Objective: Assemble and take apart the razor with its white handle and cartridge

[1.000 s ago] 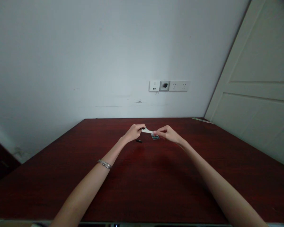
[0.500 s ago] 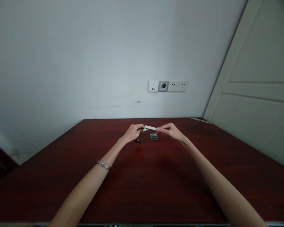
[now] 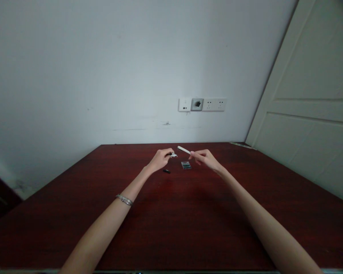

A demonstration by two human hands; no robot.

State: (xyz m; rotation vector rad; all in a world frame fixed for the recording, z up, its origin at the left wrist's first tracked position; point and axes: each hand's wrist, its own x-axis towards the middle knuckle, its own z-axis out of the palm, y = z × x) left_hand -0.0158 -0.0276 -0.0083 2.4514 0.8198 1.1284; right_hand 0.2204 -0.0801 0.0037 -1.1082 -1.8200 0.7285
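Both arms reach out over a dark red wooden table (image 3: 171, 220). My left hand (image 3: 160, 160), a silver bracelet on its wrist, pinches a small silver and black part (image 3: 173, 155) at its fingertips. My right hand (image 3: 205, 158) pinches one end of a thin white stick (image 3: 183, 149), which points up and left toward the left hand. The two pieces are apart by a small gap. On the table between the hands lie a small black piece (image 3: 166, 171) and a small clear rectangular case (image 3: 185, 165).
A white wall with a row of sockets (image 3: 202, 104) stands behind the table. A pale door (image 3: 311, 106) closes the right side. A flat thin object (image 3: 242, 145) lies at the table's far right corner.
The white stick and the small silver part were joined between the hands. They have come apart, and my right hand has lifted the stick up and to the right.
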